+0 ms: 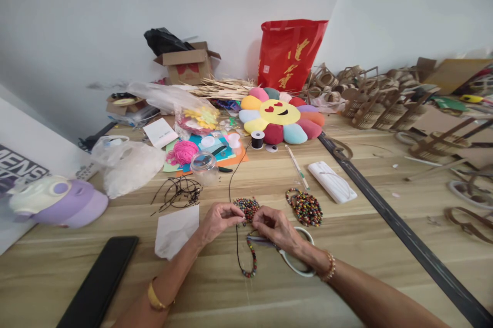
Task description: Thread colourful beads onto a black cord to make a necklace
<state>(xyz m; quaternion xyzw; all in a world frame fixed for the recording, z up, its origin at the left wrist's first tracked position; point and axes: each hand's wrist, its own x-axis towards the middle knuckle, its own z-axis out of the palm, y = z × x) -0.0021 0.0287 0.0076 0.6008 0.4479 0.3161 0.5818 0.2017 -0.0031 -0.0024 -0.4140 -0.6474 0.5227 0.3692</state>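
Left hand [217, 220] pinching a black cord [230, 187], right hand [275, 228] pinching it too, bead pile [248, 207] just behind, on wood surface [365, 246]

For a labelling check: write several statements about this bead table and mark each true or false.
1. The left hand pinches the black cord. True.
2. The scissors lie beside the left hand. False: they lie under the right hand.
3. Some strung beads hang on the cord below the hands. True.
4. The red bag lies flat on the table. False: it stands upright against the wall.
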